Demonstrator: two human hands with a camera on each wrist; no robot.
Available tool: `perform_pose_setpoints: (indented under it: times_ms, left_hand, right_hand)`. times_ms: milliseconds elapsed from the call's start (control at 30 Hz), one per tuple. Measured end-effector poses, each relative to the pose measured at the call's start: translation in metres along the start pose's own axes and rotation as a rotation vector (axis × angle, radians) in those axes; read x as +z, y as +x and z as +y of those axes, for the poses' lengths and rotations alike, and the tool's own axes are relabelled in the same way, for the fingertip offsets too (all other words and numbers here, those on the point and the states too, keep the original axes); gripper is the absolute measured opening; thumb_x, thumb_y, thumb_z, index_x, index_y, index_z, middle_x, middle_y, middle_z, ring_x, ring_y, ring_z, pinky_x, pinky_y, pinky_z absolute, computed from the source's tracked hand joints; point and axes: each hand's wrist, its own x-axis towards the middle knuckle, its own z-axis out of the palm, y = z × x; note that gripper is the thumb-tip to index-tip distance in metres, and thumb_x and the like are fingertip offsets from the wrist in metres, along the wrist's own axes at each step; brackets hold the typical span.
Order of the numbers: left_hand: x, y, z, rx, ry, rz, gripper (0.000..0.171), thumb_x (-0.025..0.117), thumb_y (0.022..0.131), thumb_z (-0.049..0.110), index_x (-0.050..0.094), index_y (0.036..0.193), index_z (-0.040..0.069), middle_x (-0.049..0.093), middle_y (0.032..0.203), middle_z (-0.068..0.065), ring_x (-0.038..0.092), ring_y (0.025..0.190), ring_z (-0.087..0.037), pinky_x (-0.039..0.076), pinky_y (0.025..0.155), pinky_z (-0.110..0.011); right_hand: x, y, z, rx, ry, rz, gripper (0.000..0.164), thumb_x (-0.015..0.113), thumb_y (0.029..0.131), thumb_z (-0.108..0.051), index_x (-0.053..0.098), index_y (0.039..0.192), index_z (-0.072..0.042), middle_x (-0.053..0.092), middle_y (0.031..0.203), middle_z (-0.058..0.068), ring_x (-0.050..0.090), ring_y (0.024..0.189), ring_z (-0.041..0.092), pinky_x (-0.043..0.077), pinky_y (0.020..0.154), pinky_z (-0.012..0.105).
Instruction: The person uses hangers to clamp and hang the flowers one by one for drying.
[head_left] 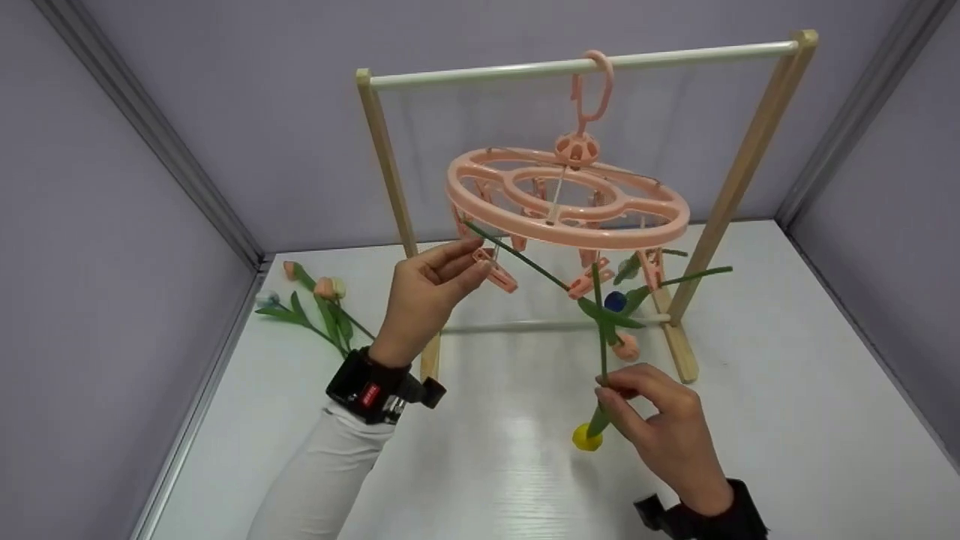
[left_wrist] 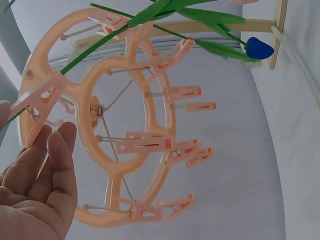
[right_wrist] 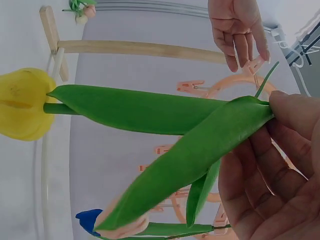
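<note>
My left hand (head_left: 442, 281) pinches a pink clothespin (head_left: 496, 271) hanging from the round pink drying hanger (head_left: 480, 210). In the left wrist view, thumb and fingers press on that clothespin's (left_wrist: 42, 97) handle ends. My right hand (head_left: 664, 424) holds a yellow tulip (head_left: 587, 437) by its green stem, bloom down and stem end up, below the hanger. Large leaves hide part of that stem in the right wrist view. A pink tulip (head_left: 626, 347) hangs from another clothespin (head_left: 590, 279), its stem reaching up-left past my left fingertips. Farther right, a blue tulip (head_left: 616, 301) hangs beside a clothespin (head_left: 652, 270).
The hanger hooks over the white rod (head_left: 487, 72) of a wooden-legged stand (head_left: 731, 180). More clothespins (left_wrist: 145, 145) dangle around the ring. Several loose tulips (head_left: 326, 289) lie on the white table (head_left: 480, 465) at left. Grey walls (head_left: 225, 112) enclose the table.
</note>
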Motion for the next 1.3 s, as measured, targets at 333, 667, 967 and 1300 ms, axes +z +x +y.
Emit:
perform_pose_setpoints:
  times_ms: [333, 667, 967, 1300]
  left_hand:
    - [0.021, -0.004, -0.011, -0.065, -0.072, -0.116, 0.033, 0.064, 0.086, 0.012, 0.059, 0.117, 0.001, 0.064, 0.108, -0.013, 0.061, 0.099, -0.025, 0.050, 0.083, -0.037]
    - [0.039, -0.006, -0.041, -0.106, -0.155, -0.167, 0.035, 0.065, 0.086, 0.016, 0.059, 0.118, 0.002, 0.064, 0.108, -0.011, 0.060, 0.101, -0.025, 0.048, 0.085, -0.041]
    - [0.052, -0.009, -0.050, -0.110, -0.248, -0.177, 0.033, 0.065, 0.086, 0.012, 0.058, 0.116, 0.000, 0.063, 0.107, -0.014, 0.059, 0.102, -0.028, 0.046, 0.088, -0.042]
    - [0.058, -0.012, -0.034, -0.113, -0.248, -0.193, 0.033, 0.062, 0.087, 0.007, 0.055, 0.117, -0.005, 0.063, 0.108, -0.016, 0.059, 0.103, -0.028, 0.046, 0.089, -0.043]
  right_hand:
    - [0.000, 0.009, -0.001, -0.006, 0.006, 0.010, 0.018, 0.069, 0.078, 0.004, 0.068, 0.093, -0.006, 0.063, 0.085, 0.001, 0.058, 0.073, 0.011, 0.048, 0.067, 0.015]
    - [0.010, 0.036, 0.008, -0.089, 0.000, 0.087, 0.019, 0.069, 0.076, 0.008, 0.069, 0.091, -0.003, 0.064, 0.084, 0.005, 0.060, 0.072, 0.013, 0.049, 0.065, 0.017]
    - [0.019, 0.050, 0.032, -0.105, 0.015, 0.130, 0.018, 0.070, 0.078, 0.002, 0.070, 0.092, -0.009, 0.065, 0.085, -0.003, 0.059, 0.073, 0.010, 0.050, 0.065, 0.018]
    - [0.021, 0.054, 0.043, -0.107, 0.007, 0.163, 0.014, 0.070, 0.079, -0.003, 0.071, 0.091, -0.008, 0.064, 0.086, -0.003, 0.058, 0.074, 0.011, 0.047, 0.067, 0.016]
